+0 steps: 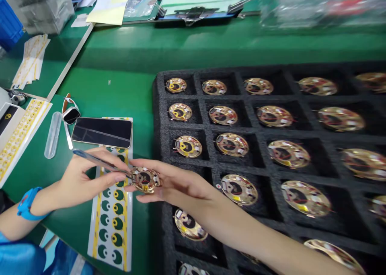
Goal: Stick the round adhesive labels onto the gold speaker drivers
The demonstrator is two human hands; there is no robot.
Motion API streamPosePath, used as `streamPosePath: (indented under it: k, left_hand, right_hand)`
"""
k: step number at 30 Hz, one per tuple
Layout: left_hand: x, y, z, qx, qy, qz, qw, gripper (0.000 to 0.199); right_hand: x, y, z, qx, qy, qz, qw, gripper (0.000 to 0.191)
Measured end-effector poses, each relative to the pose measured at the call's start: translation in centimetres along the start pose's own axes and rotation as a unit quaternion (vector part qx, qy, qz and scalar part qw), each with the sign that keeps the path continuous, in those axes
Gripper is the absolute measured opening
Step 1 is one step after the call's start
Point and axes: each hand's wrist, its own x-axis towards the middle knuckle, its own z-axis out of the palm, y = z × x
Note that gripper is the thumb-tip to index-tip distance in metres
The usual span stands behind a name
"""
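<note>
My left hand (87, 176) pinches a pair of metal tweezers (101, 161), whose tips touch the edge of a round gold electronic assembly (146, 179). That assembly has a black centre and small parts around it. My right hand (171, 180) grips it by the rim between thumb and fingers. Under both hands lies a sheet of yellow-and-white ring stickers (110, 226), with several cut-outs showing green. A black foam tray (208, 168) to the right holds several similar gold assemblies (232, 144) in its compartments.
A phone (102, 132), a watch (71, 113) and a clear plastic case (52, 135) lie on the green table. At far left is another sticker sheet (25, 134). A clipboard (196, 13) and plastic bags (325, 5) are along the back.
</note>
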Motion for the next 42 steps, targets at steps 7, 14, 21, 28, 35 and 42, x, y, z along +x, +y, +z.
streamPosePath:
  k: [7, 14, 21, 28, 35, 42]
  left_hand:
    - [0.2, 0.2, 0.0, -0.005, 0.008, -0.072, 0.997, 0.006]
    - [0.2, -0.1, 0.0, -0.034, -0.007, -0.117, 0.993, 0.007]
    - [0.0, 0.0, 0.3, -0.038, -0.005, -0.102, 0.994, 0.006]
    - [0.1, 0.0, 0.5, -0.061, 0.026, -0.099, 0.993, 0.005]
    - [0.2, -0.1, 0.0, -0.040, 0.007, -0.058, 0.997, 0.005]
    - [1.1, 0.2, -1.2, -0.137, -0.027, -0.166, 0.976, 0.015]
  right_hand:
    - [-0.3, 0.1, 0.0, -0.028, 0.004, 0.002, 1.000, 0.037]
    - [-0.4, 0.2, 0.0, -0.016, 0.003, 0.000, 1.000, 0.035]
    - [-0.3, 0.0, 0.1, 0.009, 0.005, -0.010, 1.000, 0.033]
    - [-0.1, 0.5, 0.3, -0.028, 0.012, -0.010, 0.999, 0.032]
    - [0.2, 1.2, 0.6, -0.047, 0.063, -0.018, 0.997, 0.021]
    - [-0.3, 0.1, 1.2, -0.095, 0.107, 0.010, 0.990, 0.006]
